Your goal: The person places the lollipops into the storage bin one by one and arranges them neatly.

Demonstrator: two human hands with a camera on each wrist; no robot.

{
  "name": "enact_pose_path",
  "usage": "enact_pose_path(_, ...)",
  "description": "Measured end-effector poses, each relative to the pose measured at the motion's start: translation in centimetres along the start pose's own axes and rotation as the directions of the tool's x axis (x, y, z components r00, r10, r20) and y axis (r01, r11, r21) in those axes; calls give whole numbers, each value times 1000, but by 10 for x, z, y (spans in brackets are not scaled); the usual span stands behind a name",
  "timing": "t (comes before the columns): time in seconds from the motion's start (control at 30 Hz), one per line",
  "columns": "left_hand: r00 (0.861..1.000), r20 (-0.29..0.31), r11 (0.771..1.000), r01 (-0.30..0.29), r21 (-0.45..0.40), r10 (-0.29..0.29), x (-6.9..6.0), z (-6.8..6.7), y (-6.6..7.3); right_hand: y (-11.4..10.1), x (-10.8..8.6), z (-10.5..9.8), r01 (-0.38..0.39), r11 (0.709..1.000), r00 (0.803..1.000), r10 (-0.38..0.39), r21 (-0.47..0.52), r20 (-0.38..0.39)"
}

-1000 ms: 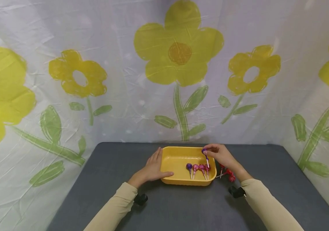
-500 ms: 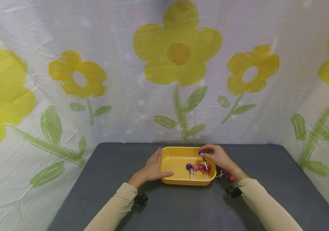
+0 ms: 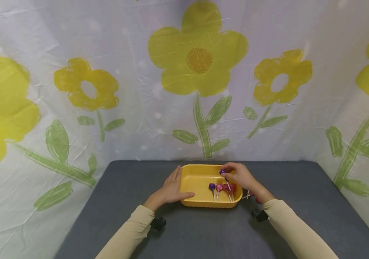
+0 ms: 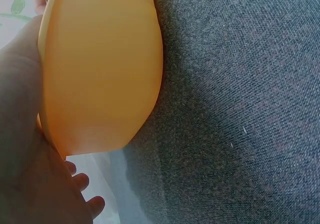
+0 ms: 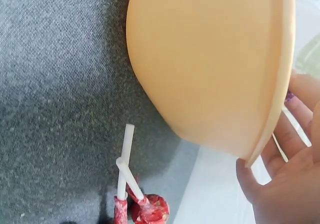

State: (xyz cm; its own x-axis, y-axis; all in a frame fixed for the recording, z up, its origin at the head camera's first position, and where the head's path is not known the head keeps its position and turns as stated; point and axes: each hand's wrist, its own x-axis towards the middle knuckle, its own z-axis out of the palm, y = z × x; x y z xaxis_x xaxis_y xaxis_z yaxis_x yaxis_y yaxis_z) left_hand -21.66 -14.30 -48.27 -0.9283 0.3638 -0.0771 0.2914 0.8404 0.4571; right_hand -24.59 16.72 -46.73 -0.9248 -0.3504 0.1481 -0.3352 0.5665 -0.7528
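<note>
A purple lollipop is pinched near its head by the right grip, its stick slanting down over the tray. Four other lollipops are contained there, and the tray's left end is touched by the outstretched left grip.

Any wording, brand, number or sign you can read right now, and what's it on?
None readable in any view.
Purple lollipop in the right hand: wrapper too small.
Four lollipops inside the yellow tray: wrappers too small.
Red lollipops beside the tray: wrappers too blurred.
Backdrop: printed flowers, no lettering visible.
</note>
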Motion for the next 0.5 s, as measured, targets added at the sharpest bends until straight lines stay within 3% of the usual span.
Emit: enact_pose_path(0.5, 1000, -1, 1000, -2, -5, 2, 0, 0, 0, 1, 5, 15, 93, 987, 995, -96, -134, -14)
